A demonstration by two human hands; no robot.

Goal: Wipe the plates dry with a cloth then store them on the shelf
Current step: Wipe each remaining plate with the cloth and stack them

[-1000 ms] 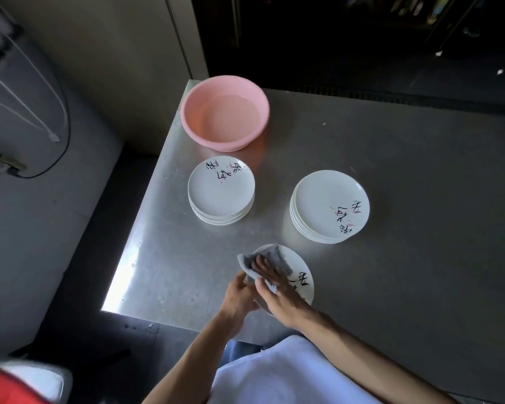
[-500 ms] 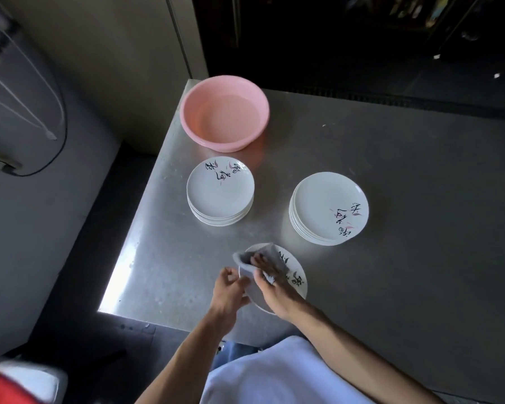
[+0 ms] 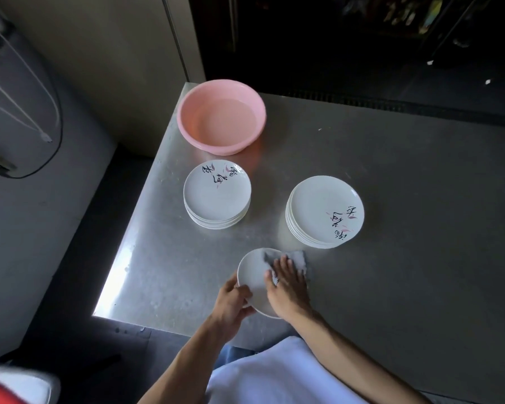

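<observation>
A white plate point(image 3: 252, 271) lies near the table's front edge. My left hand point(image 3: 231, 304) grips its near-left rim, thumb over the top. My right hand point(image 3: 287, 284) lies flat with straight fingers on a grey cloth point(image 3: 296, 259), pressing it onto the plate's right half. The cloth covers the plate's painted marks. Two stacks of white plates with black and pink painted marks stand behind: the left stack point(image 3: 217, 193) and the right stack point(image 3: 324, 210).
A pink plastic basin point(image 3: 221, 115) holding water stands at the far left corner of the grey metal table point(image 3: 405, 228). The table's left edge drops to a dark floor. A wall with hanging cables is at the left; dark shelving lies beyond the table.
The cloth and my right hand have slid from the plate's left side to its right side. My left hand has shifted onto the plate's near-left rim.
</observation>
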